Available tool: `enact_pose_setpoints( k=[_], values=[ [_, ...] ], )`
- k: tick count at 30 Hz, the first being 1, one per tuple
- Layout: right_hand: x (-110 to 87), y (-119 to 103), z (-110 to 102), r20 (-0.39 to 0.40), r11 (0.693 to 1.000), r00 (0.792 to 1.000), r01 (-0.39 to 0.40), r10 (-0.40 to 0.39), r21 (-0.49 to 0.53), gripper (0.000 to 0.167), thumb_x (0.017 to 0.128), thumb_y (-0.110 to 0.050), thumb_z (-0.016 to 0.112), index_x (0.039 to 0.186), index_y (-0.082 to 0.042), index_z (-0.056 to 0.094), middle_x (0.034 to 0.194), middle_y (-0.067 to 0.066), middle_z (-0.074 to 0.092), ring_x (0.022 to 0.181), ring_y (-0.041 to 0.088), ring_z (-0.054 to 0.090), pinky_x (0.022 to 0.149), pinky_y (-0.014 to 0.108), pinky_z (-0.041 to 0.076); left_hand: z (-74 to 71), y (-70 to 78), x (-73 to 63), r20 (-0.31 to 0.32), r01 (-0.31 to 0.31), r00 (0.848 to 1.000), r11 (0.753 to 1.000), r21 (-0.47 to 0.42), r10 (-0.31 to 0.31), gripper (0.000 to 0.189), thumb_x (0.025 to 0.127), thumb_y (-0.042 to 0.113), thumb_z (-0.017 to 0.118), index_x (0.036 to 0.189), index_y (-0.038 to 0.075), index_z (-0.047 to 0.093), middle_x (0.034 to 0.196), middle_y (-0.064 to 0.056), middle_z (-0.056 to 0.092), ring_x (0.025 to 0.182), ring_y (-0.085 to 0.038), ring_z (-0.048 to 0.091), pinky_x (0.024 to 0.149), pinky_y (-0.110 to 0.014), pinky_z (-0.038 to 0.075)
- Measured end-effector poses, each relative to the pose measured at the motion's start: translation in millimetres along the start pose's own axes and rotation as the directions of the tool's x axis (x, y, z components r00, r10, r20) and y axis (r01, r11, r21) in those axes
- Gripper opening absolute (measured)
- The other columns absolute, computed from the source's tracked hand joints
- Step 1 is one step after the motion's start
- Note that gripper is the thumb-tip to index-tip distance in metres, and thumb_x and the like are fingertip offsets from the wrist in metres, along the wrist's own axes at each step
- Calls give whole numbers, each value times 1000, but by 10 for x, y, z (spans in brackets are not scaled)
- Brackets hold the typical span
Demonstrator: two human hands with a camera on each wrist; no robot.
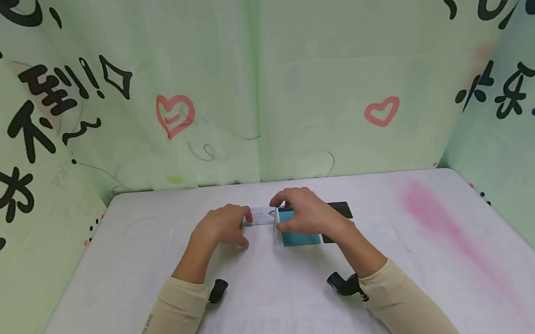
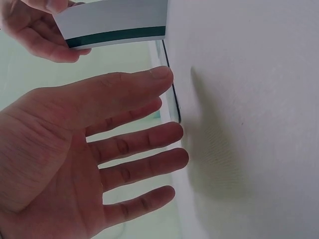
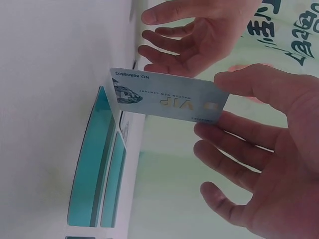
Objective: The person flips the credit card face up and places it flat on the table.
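Note:
My right hand (image 1: 305,212) pinches a pale VIP card (image 3: 169,97) between thumb and fingertips. The card stands on edge above the table, its printed face towards the right wrist view. Its other side, greyish with a dark green stripe, shows in the left wrist view. My left hand (image 2: 94,149) holds nothing, fingers spread and thumb apart. Its fingertips are close to another pale card (image 1: 261,216) lying flat; whether they touch it I cannot tell. Under and beside the right hand lie teal cards (image 3: 89,164), partly hidden in the head view.
Black cards (image 1: 340,210) lie right of the teal ones, partly covered by the right hand and wrist. The white table (image 1: 285,309) carries a pink smear (image 1: 450,228) on its right side. Green curtains (image 1: 212,45) with writing and hearts stand around the back and sides.

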State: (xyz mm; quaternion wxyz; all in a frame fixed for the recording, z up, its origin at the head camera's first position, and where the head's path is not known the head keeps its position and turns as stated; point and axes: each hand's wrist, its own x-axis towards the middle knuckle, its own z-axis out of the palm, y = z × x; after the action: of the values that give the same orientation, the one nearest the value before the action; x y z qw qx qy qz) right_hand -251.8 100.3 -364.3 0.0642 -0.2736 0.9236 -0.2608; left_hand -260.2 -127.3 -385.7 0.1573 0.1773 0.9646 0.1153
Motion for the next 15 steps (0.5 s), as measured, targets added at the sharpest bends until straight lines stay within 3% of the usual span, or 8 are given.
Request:
enact_pose_setpoints(
  k=[7,15],
  values=[
    [37,19,65,7,997,999,31,-32,68,48,88,-18,80,131,-3,67,129,14,70,113,34,65,96,44,55,-11,-34,1,-6,-29,1000,999,-15,28,45,80,22,89,118,14,67,90,-1,63,80,-18,57,69,-34,45],
    [62,39,149,-8,989,998,55,-55,135,50,85,-20,86,129,-8,66,128,14,70,113,32,67,97,46,56,-24,-77,-19,8,-36,999,996,-81,36,46,81,22,88,121,14,67,101,-2,65,87,-19,58,76,-37,49]
  ],
)
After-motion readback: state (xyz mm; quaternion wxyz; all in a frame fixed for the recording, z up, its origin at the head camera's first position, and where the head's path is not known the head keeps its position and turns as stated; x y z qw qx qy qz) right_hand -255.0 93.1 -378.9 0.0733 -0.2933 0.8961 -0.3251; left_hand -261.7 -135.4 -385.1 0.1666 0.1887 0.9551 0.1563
